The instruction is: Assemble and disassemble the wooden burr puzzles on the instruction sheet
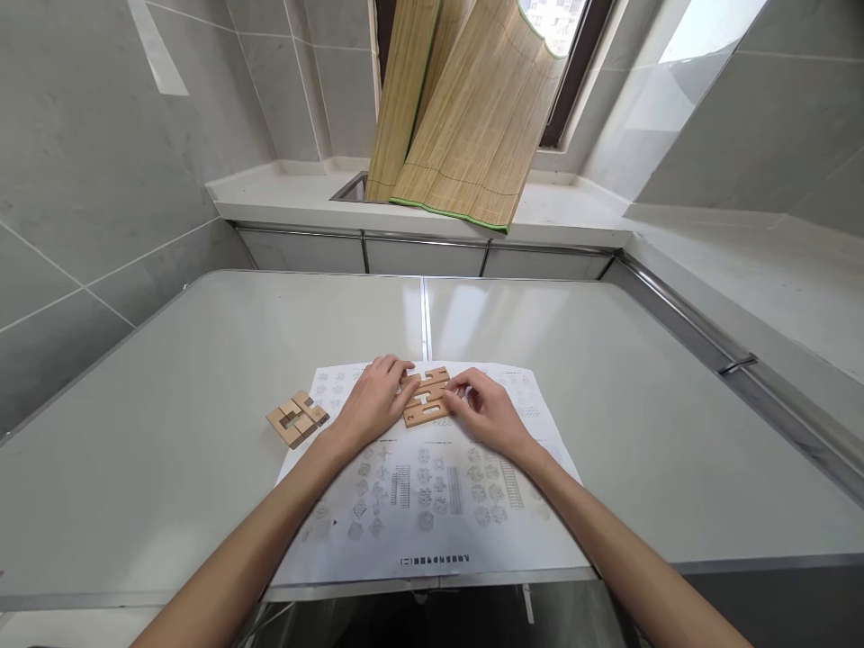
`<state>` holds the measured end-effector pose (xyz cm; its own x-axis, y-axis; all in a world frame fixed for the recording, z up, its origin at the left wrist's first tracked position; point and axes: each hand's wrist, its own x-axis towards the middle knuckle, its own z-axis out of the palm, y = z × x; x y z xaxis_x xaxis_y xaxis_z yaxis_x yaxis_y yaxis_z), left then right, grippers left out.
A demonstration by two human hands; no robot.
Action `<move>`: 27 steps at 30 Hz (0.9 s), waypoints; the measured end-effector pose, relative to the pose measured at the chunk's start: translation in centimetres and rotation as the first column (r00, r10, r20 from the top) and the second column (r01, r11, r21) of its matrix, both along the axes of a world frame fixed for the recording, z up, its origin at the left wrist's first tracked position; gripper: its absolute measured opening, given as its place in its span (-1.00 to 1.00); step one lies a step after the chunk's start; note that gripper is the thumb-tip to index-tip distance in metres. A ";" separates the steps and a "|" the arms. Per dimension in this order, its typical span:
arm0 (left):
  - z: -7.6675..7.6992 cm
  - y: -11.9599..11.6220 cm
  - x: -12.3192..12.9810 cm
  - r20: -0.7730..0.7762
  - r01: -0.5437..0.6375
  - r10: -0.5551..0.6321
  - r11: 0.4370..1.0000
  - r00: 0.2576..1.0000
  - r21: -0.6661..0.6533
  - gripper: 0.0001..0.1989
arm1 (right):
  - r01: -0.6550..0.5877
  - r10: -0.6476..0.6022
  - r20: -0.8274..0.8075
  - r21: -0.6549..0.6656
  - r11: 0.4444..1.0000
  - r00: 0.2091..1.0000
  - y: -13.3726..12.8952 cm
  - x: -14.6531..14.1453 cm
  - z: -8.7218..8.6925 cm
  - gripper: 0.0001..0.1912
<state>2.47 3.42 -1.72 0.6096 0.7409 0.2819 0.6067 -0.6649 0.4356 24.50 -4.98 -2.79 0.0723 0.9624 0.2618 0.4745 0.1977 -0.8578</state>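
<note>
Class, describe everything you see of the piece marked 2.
The piece marked 2 is a light-brown strip, apparently wood, with a long slot and a dark 2 near its left end. It lies flat over the printed sheet, nearer the viewer than the similar pieces. The right hand is by its right end; contact is unclear.

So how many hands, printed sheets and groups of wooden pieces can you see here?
Hands: 2, the left hand and right hand
Printed sheet: 1
Groups of wooden pieces: 2, the flat slotted pieces between the hands and the block cluster to the left
Total: 5
</note>
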 end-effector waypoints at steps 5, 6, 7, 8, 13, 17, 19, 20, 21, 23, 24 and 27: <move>-0.6 -0.2 0.5 0.043 -0.041 0.043 0.999 0.998 -0.033 -0.72 | -0.154 0.141 0.147 0.077 0.985 0.979 -0.2 -0.1 -0.4 -0.86; -0.7 -0.2 0.5 0.052 -0.041 0.045 0.997 0.998 -0.058 -0.72 | -0.180 0.165 0.171 0.080 0.980 0.971 -0.3 -0.1 -0.5 -0.84; -0.8 -0.3 0.6 0.059 -0.041 0.046 0.996 0.997 -0.080 -0.73 | -0.203 0.184 0.193 0.081 0.976 0.964 -0.3 -0.1 -0.5 -0.81; -0.8 -0.4 0.6 0.063 -0.041 0.047 0.995 0.997 -0.094 -0.73 | -0.220 0.199 0.213 0.081 0.972 0.957 -0.4 -0.1 -0.6 -0.79; -0.9 -0.6 0.6 0.065 -0.056 0.062 0.994 0.996 -0.097 -0.76 | -0.280 0.238 0.302 0.104 0.954 0.923 -0.6 0.0 -0.8 -0.70; -0.9 -0.7 0.7 0.073 -0.067 0.074 0.993 0.995 -0.096 -0.75 | -0.305 0.244 0.332 0.145 0.941 0.911 -0.6 0.0 -1.3 -0.68; -1.0 -0.8 0.7 0.072 -0.065 0.072 0.993 0.995 -0.095 -0.76 | -0.312 0.249 0.334 0.149 0.938 0.909 -0.7 -0.1 -1.4 -0.68; -0.9 -0.9 0.8 0.072 -0.062 0.069 0.994 0.995 -0.094 -0.76 | -0.314 0.253 0.334 0.145 0.938 0.908 -0.7 -0.2 -1.4 -0.69; -0.9 -1.0 0.8 0.075 -0.058 0.066 0.994 0.995 -0.094 -0.77 | -0.315 0.255 0.333 0.139 0.939 0.908 -0.7 -0.2 -1.4 -0.70; -0.8 -1.1 0.8 0.097 -0.051 0.060 0.995 0.993 -0.091 -0.79 | -0.314 0.257 0.328 0.131 0.940 0.909 -0.8 -0.3 -1.3 -0.72; -0.8 -1.2 0.9 0.117 -0.052 0.063 0.995 0.991 -0.090 -0.79 | -0.313 0.257 0.326 0.132 0.941 0.910 -0.9 -0.4 -1.3 -0.72; -0.5 -1.5 0.9 0.212 -0.077 0.098 0.991 0.972 -0.107 -0.79 | -0.314 0.260 0.318 0.130 0.940 0.911 -0.9 -0.5 -1.0 -0.74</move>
<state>3.40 1.97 -2.25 0.4734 0.8189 0.3244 0.5446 -0.5616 0.6229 23.97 -5.93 -3.81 -0.3060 0.8665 0.3944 0.5981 0.4973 -0.6284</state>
